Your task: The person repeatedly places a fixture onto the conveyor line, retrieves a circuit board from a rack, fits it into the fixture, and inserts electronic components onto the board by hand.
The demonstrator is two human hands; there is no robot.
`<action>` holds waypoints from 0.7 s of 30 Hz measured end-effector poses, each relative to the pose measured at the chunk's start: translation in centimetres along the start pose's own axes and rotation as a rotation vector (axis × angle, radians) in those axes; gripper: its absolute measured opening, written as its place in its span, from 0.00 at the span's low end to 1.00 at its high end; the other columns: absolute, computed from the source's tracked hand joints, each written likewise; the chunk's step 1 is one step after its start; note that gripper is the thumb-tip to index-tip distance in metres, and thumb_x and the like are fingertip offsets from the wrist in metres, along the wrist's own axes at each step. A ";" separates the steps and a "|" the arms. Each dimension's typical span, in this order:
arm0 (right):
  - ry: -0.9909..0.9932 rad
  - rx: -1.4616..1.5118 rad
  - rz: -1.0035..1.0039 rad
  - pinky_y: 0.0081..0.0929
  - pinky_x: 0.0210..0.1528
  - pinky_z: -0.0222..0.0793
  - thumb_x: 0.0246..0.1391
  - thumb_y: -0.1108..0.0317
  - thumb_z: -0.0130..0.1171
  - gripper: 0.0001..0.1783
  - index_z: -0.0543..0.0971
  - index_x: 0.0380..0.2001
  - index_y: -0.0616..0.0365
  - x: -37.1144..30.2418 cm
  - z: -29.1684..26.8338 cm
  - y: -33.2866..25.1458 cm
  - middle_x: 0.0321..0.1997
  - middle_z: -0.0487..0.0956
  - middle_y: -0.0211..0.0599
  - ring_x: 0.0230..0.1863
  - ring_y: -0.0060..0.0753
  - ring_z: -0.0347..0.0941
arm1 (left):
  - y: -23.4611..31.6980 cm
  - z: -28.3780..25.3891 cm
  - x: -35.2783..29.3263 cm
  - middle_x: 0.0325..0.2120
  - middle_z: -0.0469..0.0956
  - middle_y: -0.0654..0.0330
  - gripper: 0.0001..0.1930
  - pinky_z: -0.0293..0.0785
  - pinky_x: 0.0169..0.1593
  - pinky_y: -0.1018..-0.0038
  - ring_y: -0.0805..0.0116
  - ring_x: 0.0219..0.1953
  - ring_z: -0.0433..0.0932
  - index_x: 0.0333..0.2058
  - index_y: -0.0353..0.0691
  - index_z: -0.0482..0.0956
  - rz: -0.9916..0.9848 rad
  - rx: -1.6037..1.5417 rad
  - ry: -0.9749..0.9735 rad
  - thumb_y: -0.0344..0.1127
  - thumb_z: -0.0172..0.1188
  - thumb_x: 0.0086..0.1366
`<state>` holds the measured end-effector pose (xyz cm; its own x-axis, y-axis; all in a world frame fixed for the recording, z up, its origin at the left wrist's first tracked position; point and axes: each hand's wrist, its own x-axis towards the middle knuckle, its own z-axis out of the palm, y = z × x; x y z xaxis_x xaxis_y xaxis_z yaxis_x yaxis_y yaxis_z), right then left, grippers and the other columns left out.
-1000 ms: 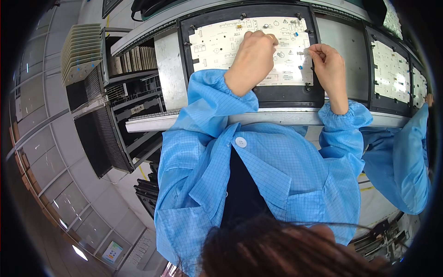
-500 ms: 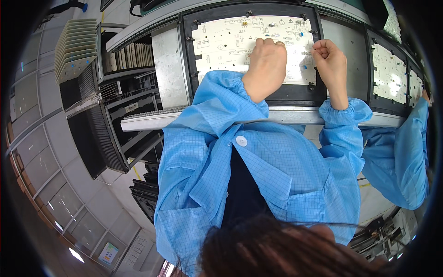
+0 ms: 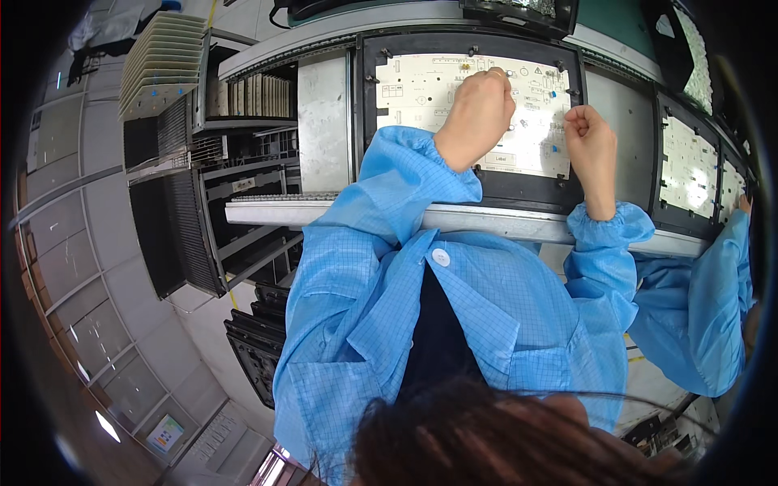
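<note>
A white circuit board [image 3: 405, 113] with printed markings and a few small components sits in a black frame [image 3: 369, 121] before me. My left hand [image 3: 478, 113] reaches over its middle, fingers curled and closed, fingertips at the far part of the board. Whatever these fingers hold is hidden by the hand. By the board's right edge is my right hand [image 3: 592, 154], its thumb and fingers pinched together; anything between them is too small to make out. Blue components [image 3: 553, 95] stand on the board to the left of the right hand.
Metal rails [image 3: 275, 212] run along the frame's near and far sides. To the right, another framed board [image 3: 687, 166] lies on the line, with a co-worker's blue sleeve [image 3: 697, 308] nearby. Upright boards fill a rack [image 3: 162, 61] at left. A dark bin [image 3: 527, 12] stands beyond the far rail.
My left hand has moved farther up the board, away from me. The right hand stays by the right edge, still pinched. The whole view has shifted slightly.
</note>
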<state>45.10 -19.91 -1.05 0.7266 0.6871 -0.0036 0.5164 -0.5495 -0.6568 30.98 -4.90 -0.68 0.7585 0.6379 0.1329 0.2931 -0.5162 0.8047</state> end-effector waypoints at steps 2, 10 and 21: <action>0.057 -0.099 -0.106 0.28 0.32 0.70 0.52 0.77 0.59 0.05 0.80 0.33 0.63 -0.5 0.5 -0.4 0.25 0.80 0.37 0.27 0.32 0.73 | -1.2 0.8 0.6 0.27 0.79 0.44 0.06 0.75 0.42 0.59 0.46 0.34 0.79 0.31 0.29 0.80 0.103 0.093 -0.013 0.26 0.60 0.55; 0.201 -0.191 -0.386 0.37 0.40 0.66 0.49 0.76 0.62 0.04 0.80 0.31 0.60 -0.6 0.8 -1.8 0.30 0.78 0.38 0.36 0.45 0.68 | -1.8 2.6 1.4 0.29 0.79 0.42 0.06 0.75 0.43 0.58 0.45 0.35 0.79 0.29 0.29 0.81 0.194 0.250 -0.066 0.26 0.59 0.56; 0.140 -0.091 -0.537 0.40 0.42 0.69 0.52 0.77 0.55 0.05 0.80 0.31 0.59 4.2 1.4 -3.3 0.31 0.79 0.43 0.36 0.52 0.72 | 1.9 -3.2 7.4 0.27 0.81 0.43 0.10 0.76 0.41 0.62 0.49 0.34 0.81 0.35 0.32 0.83 0.315 -0.032 0.137 0.31 0.58 0.57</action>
<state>45.80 -14.51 0.08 0.4005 0.8157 0.4174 0.8629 -0.1824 -0.4714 35.28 0.72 3.70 0.7231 0.5220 0.4524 0.0369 -0.6832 0.7293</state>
